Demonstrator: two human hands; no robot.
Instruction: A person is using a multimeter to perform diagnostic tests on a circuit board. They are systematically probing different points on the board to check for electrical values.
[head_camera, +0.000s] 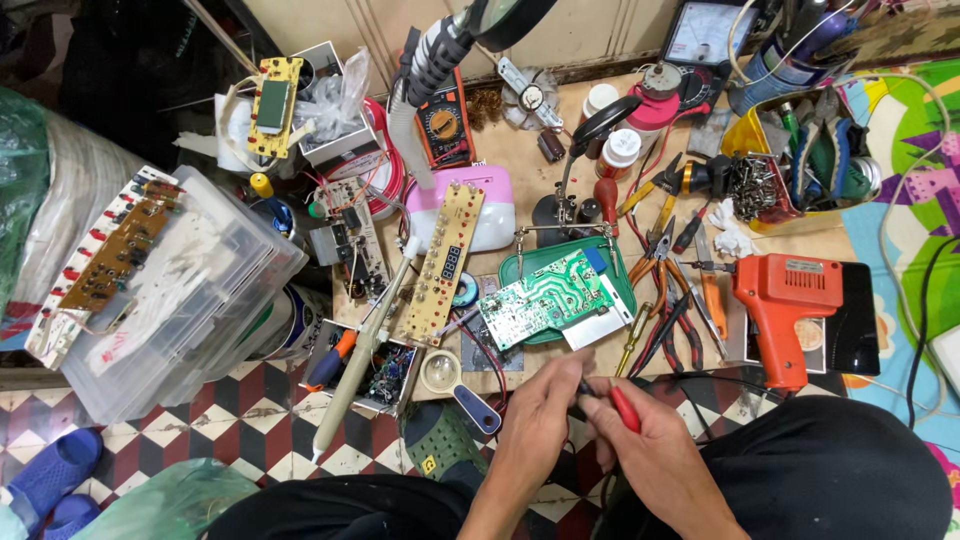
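Setting: a low, crowded repair tabletop (520, 160) seen from above, standing on a red, black and white checked tile floor (250, 415); the person sits at its near edge, dark-clad knees at the bottom of the view.

Item in hand: a red-handled probe (625, 408), slim, with a dark tip end and a dark lead trailing below. It sits just off the near edge of the tabletop, over the lap. The right hand (650, 450) is closed around the red grip; the left hand (535, 410) pinches the dark tip end with fingers drawn narrow. In my judgement the two-handed hold steadies the tip for close handling.

Nearest work: a green circuit board (545, 295), component side up, clamped by a helping-hands stand (565, 215) over a green tray (620, 290), apparently to keep it raised and fixed.

Around it:
- long tan control board with a small digit display (445, 260), lying diagonally
- pliers and cutters (660, 260), orange handles, fanned beside the tray
- orange soldering gun (785, 300), right
- orange multimeter (443, 125), rear
- clear plastic storage box (190, 300), left, with boards leaning on it
- yellow tool bin (760, 140), right rear
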